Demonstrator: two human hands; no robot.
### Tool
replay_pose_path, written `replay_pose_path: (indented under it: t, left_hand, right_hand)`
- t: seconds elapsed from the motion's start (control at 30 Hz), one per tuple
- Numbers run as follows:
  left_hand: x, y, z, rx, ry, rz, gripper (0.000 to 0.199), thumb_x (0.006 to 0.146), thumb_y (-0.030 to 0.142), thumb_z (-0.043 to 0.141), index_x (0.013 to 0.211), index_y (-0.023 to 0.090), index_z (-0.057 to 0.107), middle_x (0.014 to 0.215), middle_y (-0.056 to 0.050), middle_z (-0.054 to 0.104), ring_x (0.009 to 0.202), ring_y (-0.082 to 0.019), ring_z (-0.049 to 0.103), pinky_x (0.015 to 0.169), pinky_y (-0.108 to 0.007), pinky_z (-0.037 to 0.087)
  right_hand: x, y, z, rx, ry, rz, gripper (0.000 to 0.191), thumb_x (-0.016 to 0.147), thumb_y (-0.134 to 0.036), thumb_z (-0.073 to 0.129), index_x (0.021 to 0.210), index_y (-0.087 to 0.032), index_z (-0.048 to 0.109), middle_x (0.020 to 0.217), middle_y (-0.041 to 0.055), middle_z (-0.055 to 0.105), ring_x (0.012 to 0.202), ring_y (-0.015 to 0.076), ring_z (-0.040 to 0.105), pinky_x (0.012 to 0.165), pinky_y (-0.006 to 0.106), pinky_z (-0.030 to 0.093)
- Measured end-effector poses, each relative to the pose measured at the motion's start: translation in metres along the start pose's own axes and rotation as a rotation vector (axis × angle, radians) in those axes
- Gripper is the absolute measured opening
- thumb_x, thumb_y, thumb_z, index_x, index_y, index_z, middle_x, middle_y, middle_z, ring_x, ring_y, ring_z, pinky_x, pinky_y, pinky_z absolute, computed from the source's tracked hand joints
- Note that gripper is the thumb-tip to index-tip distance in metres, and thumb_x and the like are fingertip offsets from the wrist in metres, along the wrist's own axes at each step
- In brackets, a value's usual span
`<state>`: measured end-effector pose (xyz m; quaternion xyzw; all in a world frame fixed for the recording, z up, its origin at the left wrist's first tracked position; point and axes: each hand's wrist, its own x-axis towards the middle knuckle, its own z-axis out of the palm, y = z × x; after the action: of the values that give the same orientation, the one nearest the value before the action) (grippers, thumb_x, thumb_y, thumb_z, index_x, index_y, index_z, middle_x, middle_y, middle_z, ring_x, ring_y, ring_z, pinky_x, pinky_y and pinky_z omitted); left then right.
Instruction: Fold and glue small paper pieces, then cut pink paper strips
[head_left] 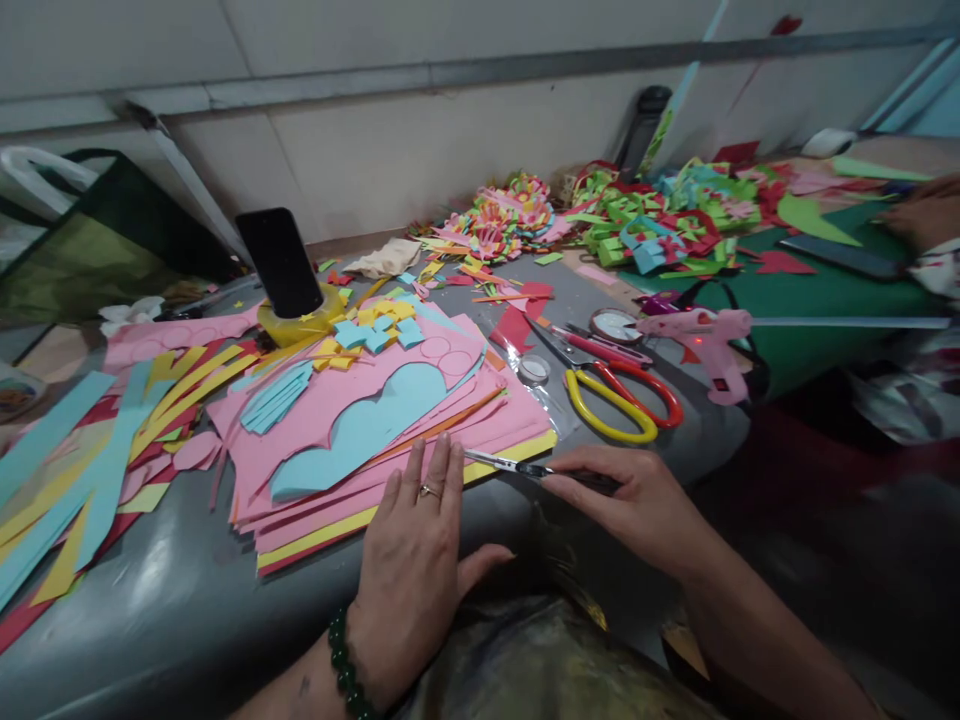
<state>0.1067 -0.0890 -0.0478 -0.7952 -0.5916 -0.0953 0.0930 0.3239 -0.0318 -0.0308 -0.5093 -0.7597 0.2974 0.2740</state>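
Note:
My left hand lies flat, fingers stretched out, on the near edge of a stack of pink paper. A green bead bracelet and a ring are on it. Pinched in my right hand is a craft knife, its blade pointing left and lying at the stack's near edge beside my left fingertips. A blue scalloped paper piece rests on the pink sheets. Folded blue strips and small blue and yellow paper pieces lie farther back on the stack.
Scissors with yellow and red handles lie right of the stack, near a pink glue gun. A phone stands in a yellow tape roll. Paper strips cover the left; curled paper flowers pile behind. Another person's hand is far right.

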Motion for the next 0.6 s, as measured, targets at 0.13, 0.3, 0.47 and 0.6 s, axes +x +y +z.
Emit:
replay_pose_path:
  t: [0.13, 0.3, 0.47, 0.6]
  left_hand:
    - [-0.004, -0.006, -0.001, 0.029, 0.03, 0.006, 0.085, 0.076, 0.062, 0.055, 0.139, 0.007, 0.037, 0.145, -0.016, 0.038, 0.133, -0.033, 0.037, 0.102, -0.045, 0.041]
    - [-0.016, -0.019, 0.005, 0.033, 0.033, 0.045, 0.085, 0.078, 0.063, 0.051, 0.14, 0.007, 0.034, 0.145, -0.014, 0.039, 0.132, -0.03, 0.039, 0.101, -0.043, 0.042]
    - [-0.015, -0.019, 0.007, 0.026, 0.018, 0.039, 0.084, 0.078, 0.061, 0.054, 0.14, 0.008, 0.034, 0.145, -0.013, 0.04, 0.131, -0.029, 0.041, 0.102, -0.043, 0.042]
    - [-0.015, -0.017, 0.003, 0.031, 0.001, 0.031, 0.086, 0.076, 0.059, 0.058, 0.141, 0.009, 0.032, 0.146, -0.012, 0.038, 0.132, -0.029, 0.039, 0.102, -0.043, 0.042]
  right_hand:
    - [0.0, 0.003, 0.003, 0.014, -0.01, 0.018, 0.019, 0.082, -0.036, 0.06, 0.083, -0.021, 0.072, 0.082, 0.003, 0.073, 0.075, 0.0189, 0.066, 0.065, 0.027, 0.051]
    - [0.002, 0.001, 0.002, 0.017, -0.029, -0.005, 0.018, 0.083, -0.035, 0.06, 0.082, -0.021, 0.072, 0.084, 0.0027, 0.073, 0.077, 0.0186, 0.066, 0.068, 0.028, 0.05]
    - [0.003, -0.002, 0.001, 0.002, -0.044, -0.035, 0.016, 0.082, -0.033, 0.061, 0.082, -0.021, 0.072, 0.081, 0.0015, 0.073, 0.075, 0.0169, 0.066, 0.067, 0.026, 0.05]
    - [0.002, -0.004, 0.001, -0.015, -0.037, -0.035, 0.017, 0.083, -0.034, 0.059, 0.081, -0.021, 0.072, 0.08, 0.0017, 0.073, 0.073, 0.0172, 0.066, 0.066, 0.026, 0.05]
